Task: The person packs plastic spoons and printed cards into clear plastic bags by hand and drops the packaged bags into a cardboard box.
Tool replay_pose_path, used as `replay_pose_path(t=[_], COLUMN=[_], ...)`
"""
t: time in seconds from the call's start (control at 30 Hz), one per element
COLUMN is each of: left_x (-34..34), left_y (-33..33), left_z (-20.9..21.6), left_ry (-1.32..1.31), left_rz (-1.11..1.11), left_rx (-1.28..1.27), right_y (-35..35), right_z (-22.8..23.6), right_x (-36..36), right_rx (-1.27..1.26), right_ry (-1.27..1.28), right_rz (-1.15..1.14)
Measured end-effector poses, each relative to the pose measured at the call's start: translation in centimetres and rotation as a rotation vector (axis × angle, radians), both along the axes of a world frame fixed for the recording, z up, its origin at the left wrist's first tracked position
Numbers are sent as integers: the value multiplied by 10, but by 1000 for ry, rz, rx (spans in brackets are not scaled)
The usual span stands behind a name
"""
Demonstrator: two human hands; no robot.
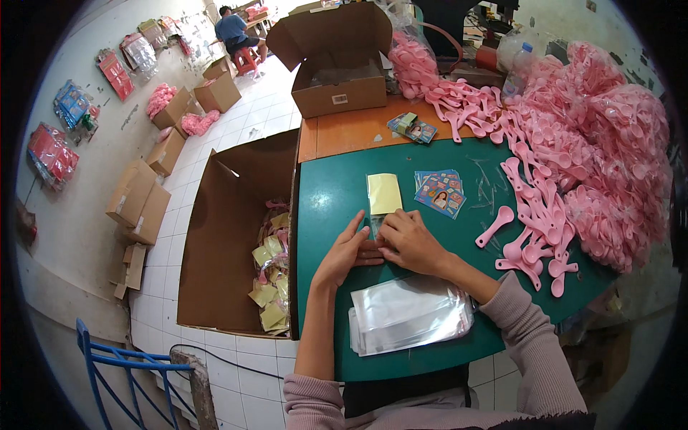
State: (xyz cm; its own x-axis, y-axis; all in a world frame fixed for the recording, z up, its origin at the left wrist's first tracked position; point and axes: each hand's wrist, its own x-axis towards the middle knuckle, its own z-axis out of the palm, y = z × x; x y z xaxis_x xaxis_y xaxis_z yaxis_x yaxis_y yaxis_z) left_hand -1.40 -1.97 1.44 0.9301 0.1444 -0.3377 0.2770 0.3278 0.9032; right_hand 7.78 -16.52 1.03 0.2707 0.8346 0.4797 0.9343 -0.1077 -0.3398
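A clear plastic packet with a pale yellow card (385,193) lies on the green table (326,193) in front of me. My right hand (407,242) has its fingers bent and pinched together at the packet's near end. Close beside it, my left hand (347,251) has the thumb apart and the fingers stretched toward the right hand, fingertips touching or just under it. Whatever lies beneath the fingers is hidden. Nearer to me is a stack of clear plastic bags (408,312). Printed blue cards (440,192) lie fanned out to the right of the packet.
Loose pink measuring spoons (534,215) and large bags of them (595,136) fill the table's right side. An open carton (236,236) with finished-looking packets (271,287) stands at left. Another box (340,68) and banded cards (412,127) sit farther back. A person (233,32) sits far off.
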Motion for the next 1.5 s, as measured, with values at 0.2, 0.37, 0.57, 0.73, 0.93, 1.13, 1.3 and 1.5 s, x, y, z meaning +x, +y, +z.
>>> replay_pose_path(t=[0.2, 0.37, 0.57, 0.73, 0.93, 1.13, 1.3, 1.5], left_x=[2, 4, 9, 7, 9, 4, 9, 12], left_y=[0, -7, -6, -4, -11, -8, -16, -19], left_z=[-8, -12, -5, -5, -16, -3, -3, -8], left_ry=[-39, -74, -111, -96, -230, -196, -242, -230], left_rz=[11, 129, 43, 38, 52, 13, 0, 87], left_rx=[15, 92, 63, 63, -156, 46, 577, 655], right_y=[4, -12, -106, -88, -22, -27, -29, -33], right_z=[2, 27, 19, 31, -4, -6, -7, -14], right_x=[-7, 25, 156, 114, 21, 33, 36, 43], right_rx=[21, -120, -285, 125, 94, 193, 182, 142], right_ry=[-157, 385, -188, -63, 288, 503, 598, 1137], right_rz=[14, 318, -555, -687, -123, -45, 10, -34])
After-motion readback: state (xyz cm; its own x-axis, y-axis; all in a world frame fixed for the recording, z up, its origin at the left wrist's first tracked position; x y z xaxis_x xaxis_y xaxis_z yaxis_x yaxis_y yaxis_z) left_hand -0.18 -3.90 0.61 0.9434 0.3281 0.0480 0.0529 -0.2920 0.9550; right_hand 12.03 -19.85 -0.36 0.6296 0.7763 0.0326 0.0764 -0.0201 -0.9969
